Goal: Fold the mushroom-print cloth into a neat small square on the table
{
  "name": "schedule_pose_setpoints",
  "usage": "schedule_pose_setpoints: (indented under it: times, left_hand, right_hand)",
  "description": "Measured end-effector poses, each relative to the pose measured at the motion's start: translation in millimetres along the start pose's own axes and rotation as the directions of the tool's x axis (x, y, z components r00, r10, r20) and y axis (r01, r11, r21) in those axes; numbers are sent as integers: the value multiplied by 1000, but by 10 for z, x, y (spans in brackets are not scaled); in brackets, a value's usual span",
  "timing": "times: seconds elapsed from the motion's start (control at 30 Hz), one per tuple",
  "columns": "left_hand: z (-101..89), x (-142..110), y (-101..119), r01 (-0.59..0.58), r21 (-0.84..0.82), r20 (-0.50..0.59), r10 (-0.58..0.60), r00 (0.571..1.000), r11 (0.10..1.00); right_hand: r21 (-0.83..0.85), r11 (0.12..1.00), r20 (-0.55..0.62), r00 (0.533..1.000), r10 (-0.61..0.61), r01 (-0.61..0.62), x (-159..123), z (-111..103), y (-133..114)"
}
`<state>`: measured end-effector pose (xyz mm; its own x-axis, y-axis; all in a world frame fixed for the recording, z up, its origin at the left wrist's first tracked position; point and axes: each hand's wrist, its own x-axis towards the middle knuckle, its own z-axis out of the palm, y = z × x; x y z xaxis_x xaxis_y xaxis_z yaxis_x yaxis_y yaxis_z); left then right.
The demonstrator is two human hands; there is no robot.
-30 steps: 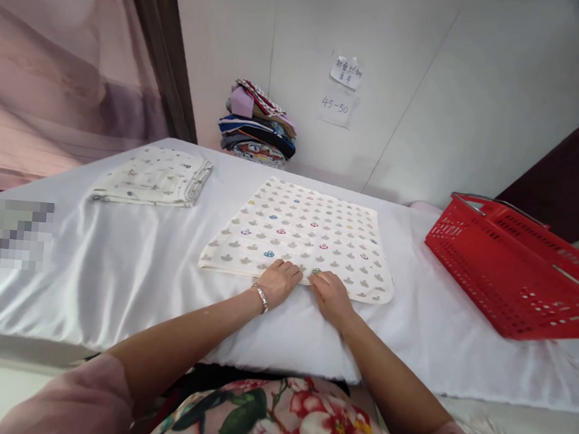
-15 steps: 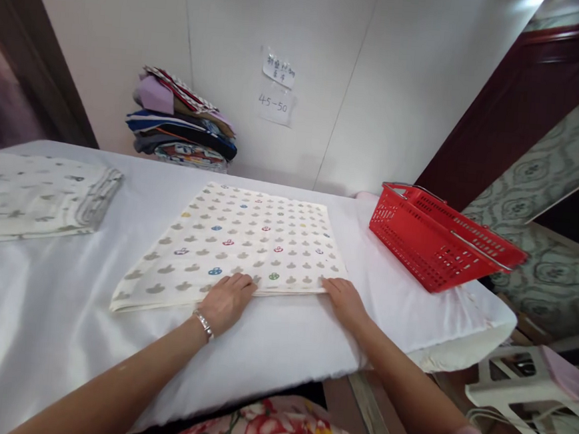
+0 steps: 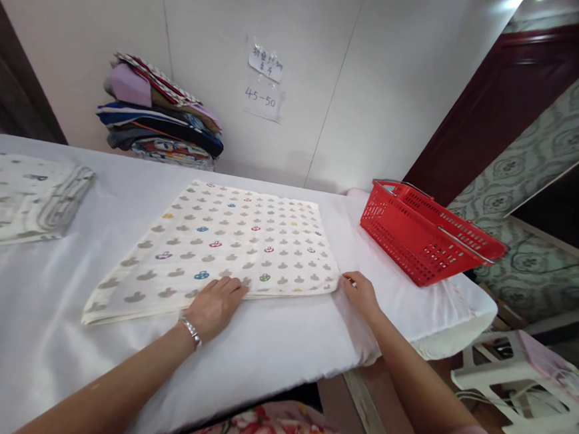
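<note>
A folded cream cloth printed with grey, blue, red and green mushroom shapes lies flat in front of me. My left hand, with a silver bracelet at its wrist, rests on the cloth's near edge with its fingers laid over it. At the near right corner my right hand has thumb and fingertips pinched together on the cloth's edge. The layers show along the near side.
A white-covered table carries everything. On the left lies another folded printed cloth. Behind is a pile of folded fabrics. A red basket stands at the right, and a white stool is below the table's edge.
My right hand has moved from the cloth's near edge to its right corner, fingers now pinched. The left hand stays on the near edge. The view has shifted slightly right.
</note>
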<state>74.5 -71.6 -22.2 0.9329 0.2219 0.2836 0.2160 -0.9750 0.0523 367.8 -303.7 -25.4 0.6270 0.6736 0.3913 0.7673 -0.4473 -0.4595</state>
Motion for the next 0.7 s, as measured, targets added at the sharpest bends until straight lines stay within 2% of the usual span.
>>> schedule_pose_setpoints:
  times: [0.07, 0.13, 0.23, 0.4, 0.5, 0.7]
  left_hand:
    - [-1, -2, -1, -1, 5, 14, 1, 1000, 1000]
    - [-1, -5, -2, -1, 3, 14, 1, 1000, 1000]
    - [1, -9, -3, -3, 0, 6, 3, 1000, 1000]
    - [6, -12, 3, 7, 1, 16, -7, 1000, 1000]
    - [4, -12, 5, 11, 0, 35, -11, 999, 1000]
    - [8, -16, -4, 6, -19, 31, -5, 999, 1000]
  right_hand:
    - [-31, 997, 43, 997, -67, 69, 111, 29, -107]
    - [-111, 987, 146, 984, -104, 120, 223, 70, -228]
    - [-208, 963, 297, 949, -103, 169, 380, 157, -382]
    - [-255, 945, 410, 908, -84, 202, 606, 275, -471]
    - [-263, 942, 413, 907, -84, 207, 695, 267, -472]
    - [-198, 966, 324, 941, -97, 168, 685, 297, -403]
